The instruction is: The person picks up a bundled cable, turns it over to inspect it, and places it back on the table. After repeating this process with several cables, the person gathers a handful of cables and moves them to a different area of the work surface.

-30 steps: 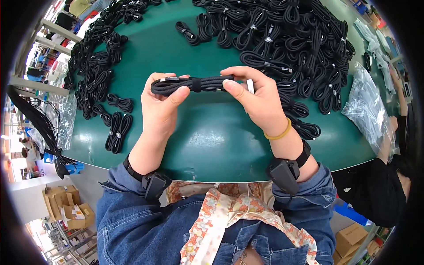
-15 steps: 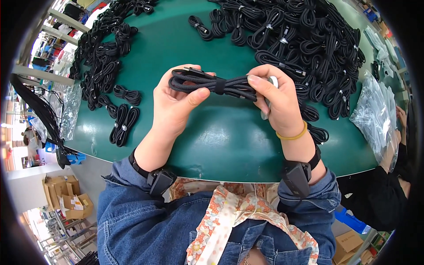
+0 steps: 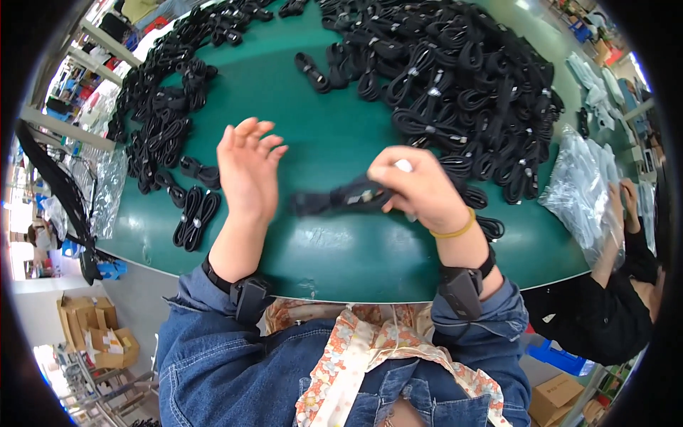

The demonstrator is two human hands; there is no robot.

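A bundled black braided cable (image 3: 345, 198), blurred by motion, hangs out to the left from my right hand (image 3: 416, 186), whose fingers are closed on one end of it. Something small and white shows at the fingers of that hand; I cannot make out what it is. My left hand (image 3: 250, 167) is raised over the table with its fingers apart and nothing in it. The green table (image 3: 284, 107) lies under both hands. Just left of my left wrist is a cable bundle (image 3: 196, 217), near the edge of the left pile.
A large pile of black cable bundles (image 3: 462, 92) covers the far right of the table, and another pile (image 3: 160, 128) runs along the left. Clear plastic bags (image 3: 580, 196) lie at the right edge, beside a co-worker's hands (image 3: 626, 203). Cardboard boxes (image 3: 99, 331) stand at lower left.
My left hand has let go of the cable bundle and moved left, opening its fingers. My right hand keeps the bundle and has brought it lower and slightly left.
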